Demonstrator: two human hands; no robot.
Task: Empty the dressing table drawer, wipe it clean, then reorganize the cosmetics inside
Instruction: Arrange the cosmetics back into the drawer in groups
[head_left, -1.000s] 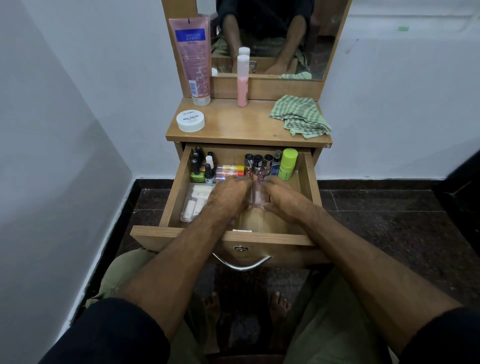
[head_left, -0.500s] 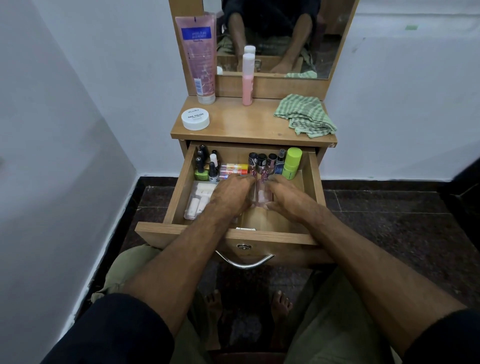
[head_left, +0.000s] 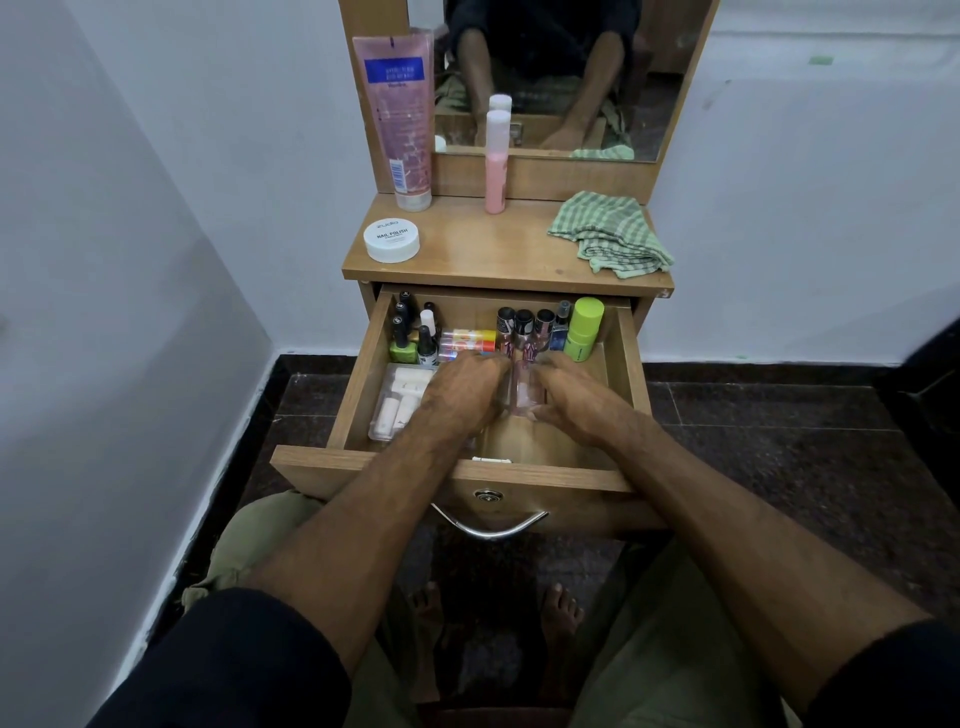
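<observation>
The wooden drawer (head_left: 358, 400) is pulled out wide. Along its back wall stand small bottles with black caps (head_left: 523, 325), a green bottle (head_left: 584, 329) and an orange tube (head_left: 467, 338) lying flat. A clear box of white things (head_left: 397, 405) sits at the left. A clear pink case (head_left: 525, 392) lies in the middle.

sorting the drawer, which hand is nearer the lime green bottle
Right. The right hand lies just in front of the lime green bottle, to its left; the left hand is farther left, mid-drawer.
</observation>
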